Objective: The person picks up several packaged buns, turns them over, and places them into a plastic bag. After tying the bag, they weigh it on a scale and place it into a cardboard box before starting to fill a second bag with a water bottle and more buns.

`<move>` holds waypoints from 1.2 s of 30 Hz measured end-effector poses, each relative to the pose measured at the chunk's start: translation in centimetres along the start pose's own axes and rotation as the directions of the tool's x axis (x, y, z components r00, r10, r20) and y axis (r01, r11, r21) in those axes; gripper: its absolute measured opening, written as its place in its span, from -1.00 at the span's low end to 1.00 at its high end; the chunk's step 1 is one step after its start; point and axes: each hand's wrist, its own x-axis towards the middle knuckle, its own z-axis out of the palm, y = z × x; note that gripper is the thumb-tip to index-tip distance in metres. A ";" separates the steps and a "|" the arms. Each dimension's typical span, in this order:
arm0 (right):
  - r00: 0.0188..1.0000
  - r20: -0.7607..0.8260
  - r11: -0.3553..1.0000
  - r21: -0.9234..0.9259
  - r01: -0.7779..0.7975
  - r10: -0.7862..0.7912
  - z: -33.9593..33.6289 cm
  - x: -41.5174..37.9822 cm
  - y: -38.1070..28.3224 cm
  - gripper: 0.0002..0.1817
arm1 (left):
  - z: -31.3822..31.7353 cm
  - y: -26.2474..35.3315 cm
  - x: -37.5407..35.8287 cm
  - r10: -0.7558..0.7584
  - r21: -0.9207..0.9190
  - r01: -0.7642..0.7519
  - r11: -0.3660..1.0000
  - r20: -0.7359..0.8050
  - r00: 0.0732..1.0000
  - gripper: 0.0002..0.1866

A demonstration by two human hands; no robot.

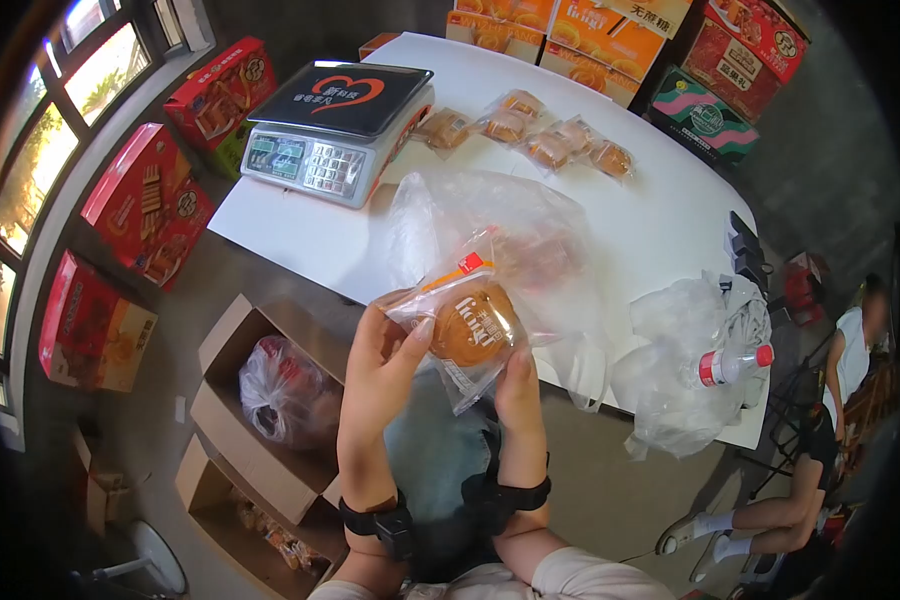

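Between my two hands is a packaged bun (473,325), round and brown in a clear wrapper with white lettering and a red and orange strip. My left hand (390,345) grips the wrapper's left side, thumb on the front. At the lower right edge, my right hand (517,385) pinches the wrapper. Just behind the bun a clear plastic bag (440,205) lies on the white table (660,220), with something reddish inside. Several more packaged buns (545,150) rest farther back on the table.
A digital scale (340,130) stands at the table's back left. Plastic bags (670,370) and a bottle (735,365) are at the right. Below left, open cartons (240,430) hold a bagged item (285,390) and small packets. Printed boxes (150,200) line the wall. A person (830,420) sits at right.
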 end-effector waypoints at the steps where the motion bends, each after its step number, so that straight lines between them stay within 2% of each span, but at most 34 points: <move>1: 1.000 0.000 1.000 0.005 -0.006 0.006 0.0 0.3 -0.4 -0.16 | 0.0 0.2 0.1 0.025 -0.076 -0.027 0.997 -0.030 0.999 -0.63; 3: 0.995 0.014 0.995 -0.020 0.102 -0.101 -0.1 0.8 -1.4 -0.12 | -0.1 0.0 0.2 0.048 -0.096 -0.056 0.994 -0.084 0.995 -0.63; 4: 0.996 0.083 0.997 0.080 0.010 -0.017 -1.0 0.7 -0.9 -0.05 | -0.1 0.0 0.3 0.074 -0.119 -0.091 0.989 -0.134 0.988 -0.63; 5: 0.996 0.083 0.996 0.084 0.007 -0.014 -1.0 0.5 -1.0 -0.05 | 0.0 0.0 0.3 0.072 -0.115 -0.088 0.989 -0.136 0.988 -0.63; 8: 0.976 0.163 0.963 0.205 -0.177 0.145 -0.9 0.2 -1.3 0.06 | 0.5 0.2 0.3 0.092 -0.075 -0.111 0.991 -0.213 0.973 -0.61; 11: 0.986 0.130 0.952 0.276 -0.135 0.102 0.5 0.0 -2.1 0.00 | 0.9 0.1 0.3 0.086 -0.096 -0.102 0.990 -0.162 0.983 -0.59; 12: 0.994 0.100 0.933 0.353 -0.074 0.041 0.8 0.2 -1.8 -0.10 | 1.0 0.0 0.3 0.067 -0.099 -0.081 0.992 -0.131 0.989 -0.58; 18: 0.994 -0.111 0.968 0.253 0.005 0.024 1.6 0.2 -3.5 -0.22 | 1.3 0.2 0.1 0.032 -0.101 -0.035 0.994 -0.027 0.999 -0.53; 23: 0.990 -0.140 0.976 0.216 0.002 0.029 0.8 -0.1 -3.5 -0.24 | 1.6 0.3 0.0 0.039 -0.072 -0.037 0.997 0.020 0.999 -0.53; 28: 0.989 -0.142 0.975 0.223 0.003 0.030 0.1 -0.4 -3.9 -0.22 | 1.9 0.3 -0.2 0.060 -0.096 -0.060 0.994 -0.004 0.998 -0.58; 30: 0.989 -0.133 0.992 0.099 0.076 -0.063 -0.3 -0.4 -3.4 -0.20 | 1.5 0.0 -0.3 0.048 -0.052 -0.049 0.997 -0.019 0.999 -0.61; 31: 0.989 -0.134 0.992 0.099 0.078 -0.064 -0.3 -0.4 -3.4 -0.20 | 1.4 -0.1 -0.3 0.036 -0.007 -0.036 0.999 -0.035 0.999 -0.64; 33: 0.984 -0.120 0.978 0.147 0.147 -0.130 -0.3 -0.3 -3.4 -0.19 | 1.7 -0.1 -0.3 0.050 -0.028 -0.051 0.998 -0.038 0.998 -0.65; 36: 0.989 -0.106 0.977 0.175 0.123 -0.106 -0.5 -0.5 -3.7 -0.19 | 2.2 -0.1 -0.4 0.060 -0.041 -0.063 0.997 -0.057 0.997 -0.66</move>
